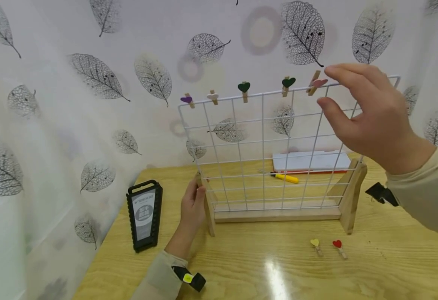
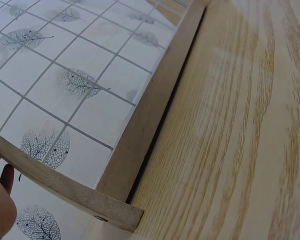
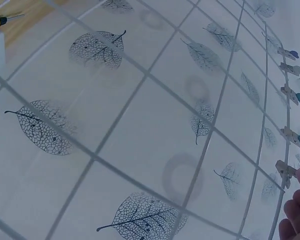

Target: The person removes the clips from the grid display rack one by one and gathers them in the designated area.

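A white wire grid rack (image 1: 263, 146) stands in a wooden frame, and my left hand (image 1: 193, 204) holds its left wooden upright (image 1: 208, 208). In the left wrist view, fingers (image 2: 7, 177) lie against that upright's edge. Beside the top right of the grid, my right hand (image 1: 372, 110) has thumb and fingers apart with nothing between them. Just left of its fingertips, a pink heart clothespin (image 1: 319, 83) sits tilted on the top wire. Further left along that wire are two green heart clothespins (image 1: 244, 87), a white one (image 1: 213, 96) and a purple one (image 1: 186, 100).
On the table in front of the rack lie a yellow heart clothespin (image 1: 315, 242) and a red one (image 1: 337, 244). Behind it are a yellow-handled screwdriver (image 1: 287, 178) and a white flat case (image 1: 309, 161). A black tool holder (image 1: 145, 216) lies at the left, near the leaf-print curtain (image 1: 53, 125).
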Demonstrator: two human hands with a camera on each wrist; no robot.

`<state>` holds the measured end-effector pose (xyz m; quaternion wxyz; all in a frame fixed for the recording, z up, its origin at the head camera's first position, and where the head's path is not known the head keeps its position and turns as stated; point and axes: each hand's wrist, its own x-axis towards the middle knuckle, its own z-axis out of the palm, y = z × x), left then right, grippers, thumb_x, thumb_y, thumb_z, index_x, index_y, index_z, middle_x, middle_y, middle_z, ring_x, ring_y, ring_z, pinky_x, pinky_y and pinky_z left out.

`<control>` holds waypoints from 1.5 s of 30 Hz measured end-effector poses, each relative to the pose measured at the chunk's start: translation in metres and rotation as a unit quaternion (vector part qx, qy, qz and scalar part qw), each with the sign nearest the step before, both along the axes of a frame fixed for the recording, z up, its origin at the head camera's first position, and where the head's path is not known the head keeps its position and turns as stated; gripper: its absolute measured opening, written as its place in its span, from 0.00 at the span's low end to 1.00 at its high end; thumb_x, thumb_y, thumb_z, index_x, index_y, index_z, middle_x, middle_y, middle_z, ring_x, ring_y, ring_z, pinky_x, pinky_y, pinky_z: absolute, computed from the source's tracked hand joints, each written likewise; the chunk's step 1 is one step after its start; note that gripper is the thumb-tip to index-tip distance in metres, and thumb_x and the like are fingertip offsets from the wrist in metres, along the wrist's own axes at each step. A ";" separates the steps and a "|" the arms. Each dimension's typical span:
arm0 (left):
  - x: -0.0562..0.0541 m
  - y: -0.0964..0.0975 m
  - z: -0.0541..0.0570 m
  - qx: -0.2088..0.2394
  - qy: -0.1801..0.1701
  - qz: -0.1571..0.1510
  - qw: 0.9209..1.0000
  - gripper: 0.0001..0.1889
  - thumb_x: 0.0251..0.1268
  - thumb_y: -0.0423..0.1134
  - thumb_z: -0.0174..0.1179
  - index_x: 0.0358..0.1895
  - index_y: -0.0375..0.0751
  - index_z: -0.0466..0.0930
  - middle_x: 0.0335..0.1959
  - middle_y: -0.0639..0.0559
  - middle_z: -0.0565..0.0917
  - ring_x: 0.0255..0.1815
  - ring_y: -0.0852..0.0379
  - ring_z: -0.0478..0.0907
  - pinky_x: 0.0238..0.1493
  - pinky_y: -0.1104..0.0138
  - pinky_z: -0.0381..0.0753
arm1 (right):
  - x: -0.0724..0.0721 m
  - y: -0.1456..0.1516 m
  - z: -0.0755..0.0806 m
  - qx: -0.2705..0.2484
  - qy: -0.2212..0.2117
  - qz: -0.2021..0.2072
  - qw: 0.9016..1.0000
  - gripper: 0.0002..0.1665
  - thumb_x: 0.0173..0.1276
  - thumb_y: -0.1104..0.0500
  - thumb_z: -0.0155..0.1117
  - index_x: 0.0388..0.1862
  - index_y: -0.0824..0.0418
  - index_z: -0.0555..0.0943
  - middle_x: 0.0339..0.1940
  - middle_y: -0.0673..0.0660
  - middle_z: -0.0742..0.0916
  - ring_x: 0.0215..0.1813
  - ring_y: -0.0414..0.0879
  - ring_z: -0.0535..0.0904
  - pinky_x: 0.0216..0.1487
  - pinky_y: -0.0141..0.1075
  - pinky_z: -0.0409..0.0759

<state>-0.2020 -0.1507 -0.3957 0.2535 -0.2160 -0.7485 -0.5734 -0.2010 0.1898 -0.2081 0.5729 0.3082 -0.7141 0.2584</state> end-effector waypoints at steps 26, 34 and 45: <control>-0.024 -0.010 -0.031 0.000 -0.010 -0.009 1.000 0.27 0.78 0.56 0.44 0.62 0.36 0.76 0.51 0.38 0.79 0.44 0.41 0.74 0.49 0.70 0.73 | -0.001 0.009 0.025 -0.017 -0.187 0.004 0.982 0.09 0.68 0.64 0.69 0.46 0.62 0.89 0.45 0.44 0.89 0.46 0.25 0.79 0.41 0.21 0.71; -0.015 -0.007 -0.020 0.002 -0.028 -0.014 1.000 0.21 0.82 0.41 0.45 0.62 0.27 0.73 0.51 0.32 0.78 0.45 0.32 0.73 0.49 0.74 0.72 | -0.001 0.009 0.021 0.014 -0.160 -0.009 0.987 0.14 0.66 0.67 0.70 0.51 0.64 0.87 0.43 0.51 0.90 0.46 0.20 0.77 0.34 0.22 0.66; -0.001 -0.002 0.000 -0.007 -0.024 -0.013 1.000 0.21 0.82 0.42 0.44 0.59 0.24 0.73 0.40 0.23 0.74 0.36 0.58 0.66 0.40 0.72 0.68 | -0.005 0.011 0.027 0.049 -0.144 0.000 0.988 0.11 0.68 0.66 0.67 0.47 0.67 0.88 0.42 0.55 0.90 0.45 0.21 0.74 0.45 0.20 0.67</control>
